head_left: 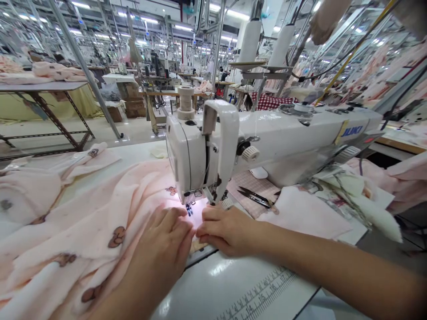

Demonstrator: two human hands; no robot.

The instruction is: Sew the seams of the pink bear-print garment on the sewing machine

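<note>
Spreading over the desk (207,295) at your left, the pink printed fabric (95,213) reaches beneath your left hand (168,238); your right hand (230,229) sits just beside it, I cannot tell whether either pinches; farther right, black snips (255,197) lie near the sewing machine (283,138)

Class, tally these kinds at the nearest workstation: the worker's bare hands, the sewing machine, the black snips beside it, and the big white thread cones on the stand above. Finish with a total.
Left hand and right hand: 2
Sewing machine: 1
Black snips: 1
White thread cones: 2
Total: 6
</note>
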